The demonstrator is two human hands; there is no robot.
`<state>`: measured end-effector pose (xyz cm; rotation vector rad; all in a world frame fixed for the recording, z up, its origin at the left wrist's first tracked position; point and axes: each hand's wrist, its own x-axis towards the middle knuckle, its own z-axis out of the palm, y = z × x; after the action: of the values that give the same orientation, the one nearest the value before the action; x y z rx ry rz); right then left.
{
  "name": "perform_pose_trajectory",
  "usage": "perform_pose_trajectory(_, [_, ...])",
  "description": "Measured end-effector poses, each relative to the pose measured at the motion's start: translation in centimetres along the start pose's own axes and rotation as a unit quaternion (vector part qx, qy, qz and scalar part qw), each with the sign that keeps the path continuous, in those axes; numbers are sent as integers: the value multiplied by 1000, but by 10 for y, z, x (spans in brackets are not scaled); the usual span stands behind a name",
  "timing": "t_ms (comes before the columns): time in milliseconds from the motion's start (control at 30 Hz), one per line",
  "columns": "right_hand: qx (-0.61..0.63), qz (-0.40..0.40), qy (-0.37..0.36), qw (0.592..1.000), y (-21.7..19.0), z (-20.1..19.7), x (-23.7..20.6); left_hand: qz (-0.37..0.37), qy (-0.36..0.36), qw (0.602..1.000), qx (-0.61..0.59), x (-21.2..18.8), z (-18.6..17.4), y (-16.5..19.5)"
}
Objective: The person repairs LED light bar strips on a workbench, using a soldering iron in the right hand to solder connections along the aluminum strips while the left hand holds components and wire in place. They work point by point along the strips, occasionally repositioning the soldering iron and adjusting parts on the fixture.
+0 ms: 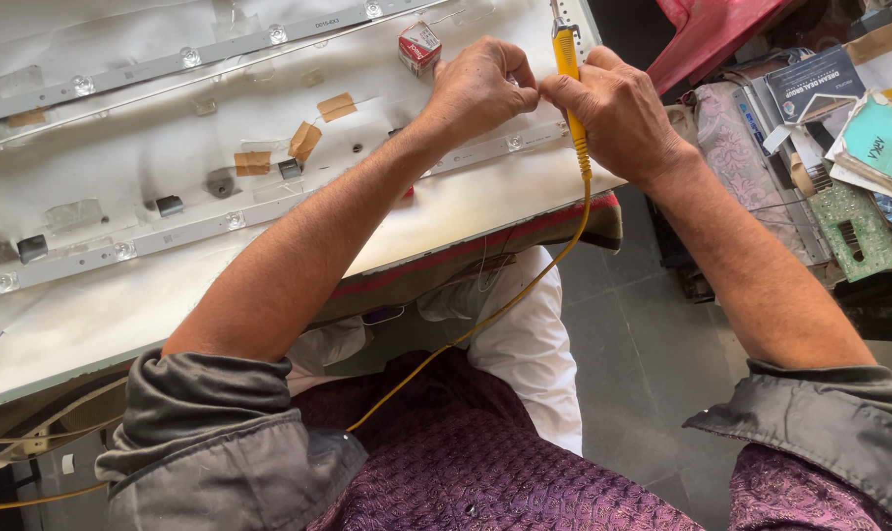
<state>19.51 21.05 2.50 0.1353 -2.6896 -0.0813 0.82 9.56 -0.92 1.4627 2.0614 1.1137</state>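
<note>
While the right hand (pixel 618 113) is clenched around a yellow-handled soldering iron (pixel 568 61), the tool stands nearly upright in that grip, its metal tip rising above the fist and its yellow cord (pixel 525 290) dropping from below the grip, over the tabletop edge and across the lap. The handle is slim, bright yellow and ribbed where the cord leaves it. Just beside that grip, touching it fingertip to fingertip, the left hand (pixel 480 88) is pinched shut over something too small to make out, resting on a pale LED strip (pixel 220 221) that runs away from the grip across the white backlight panel (pixel 151 295). A second LED strip (pixel 151 67) lies farther out, parallel to the first. Just beyond the left hand sits a small red and white box (pixel 419 46). Brown tape patches (pixel 305 140) dot the panel between the strips. Well off to the far side of the right grip, a green circuit board (pixel 854 228) lies among papers.
</note>
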Motion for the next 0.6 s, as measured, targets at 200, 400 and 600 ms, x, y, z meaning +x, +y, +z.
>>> perform_pose_trajectory(200, [-27,-36,-2,999,4,-1,0,-10,-43,999,8,5,-1,-3])
perform_pose_trajectory(400, [-43,-41,-20,998,3,-4,2,-28,-56,998,20,6,2,-3])
perform_pose_trajectory(600, [-53,-20,-5,998,-2,0,2,8,-29,1000,1,2,0,-4])
